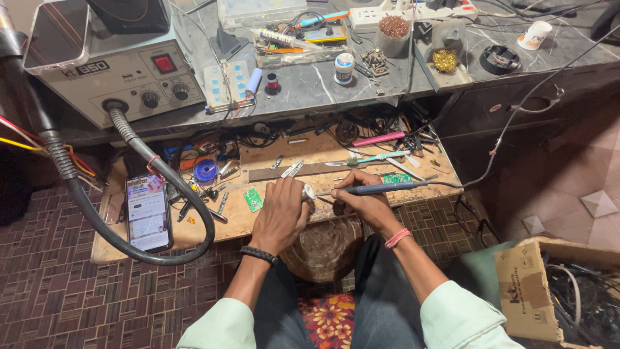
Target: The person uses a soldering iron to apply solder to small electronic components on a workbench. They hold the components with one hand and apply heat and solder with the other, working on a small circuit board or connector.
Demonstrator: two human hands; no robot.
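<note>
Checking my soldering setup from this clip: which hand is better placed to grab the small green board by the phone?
Left, probably: the left hand sits beside the green board, while the right hand holds the soldering iron.

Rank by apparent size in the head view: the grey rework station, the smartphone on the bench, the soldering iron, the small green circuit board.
1. Grey rework station
2. Smartphone
3. Soldering iron, held in the right hand
4. Small green circuit board

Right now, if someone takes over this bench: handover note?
Left hand: closed on a small pale part, over the wooden board.
Right hand: pen grip on the blue soldering iron, tip at the part.
Nearby: green circuit board left of the hands, phone at the board's left edge.
Done: iron and part are together.
Left: whether the joint is finished cannot be told.
</note>
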